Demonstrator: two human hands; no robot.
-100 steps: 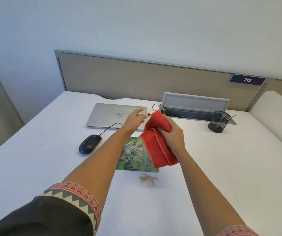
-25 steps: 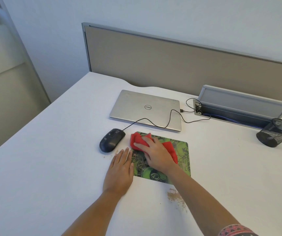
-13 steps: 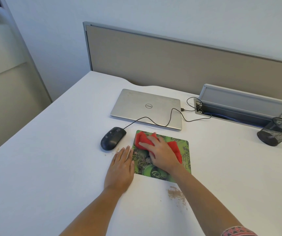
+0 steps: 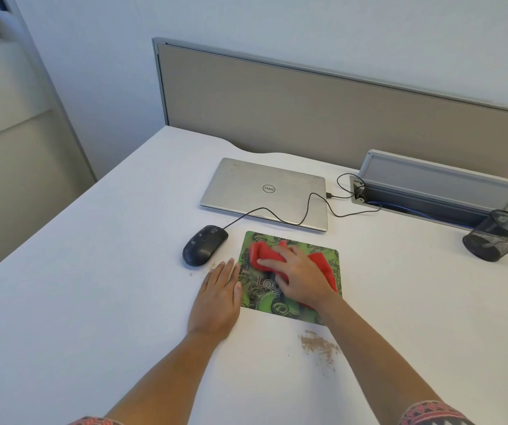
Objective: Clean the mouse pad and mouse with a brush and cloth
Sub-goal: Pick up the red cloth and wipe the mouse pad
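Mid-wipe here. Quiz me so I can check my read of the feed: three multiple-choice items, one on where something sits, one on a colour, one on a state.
1. Where does the mouse lie relative to the mouse pad?
A) on it
B) on the desk, left of it
C) on the desk, right of it

2. What colour is the cloth?
A) blue
B) red
C) white

3. What is the left hand doing?
A) lying flat with straight fingers beside the mouse pad
B) gripping the mouse
C) holding the cloth in the air

Answers:
1 B: the mouse sits on bare desk off the mouse pad's left edge.
2 B: the cloth under the right hand is red.
3 A: its palm is down at the mouse pad's left edge and it holds nothing.
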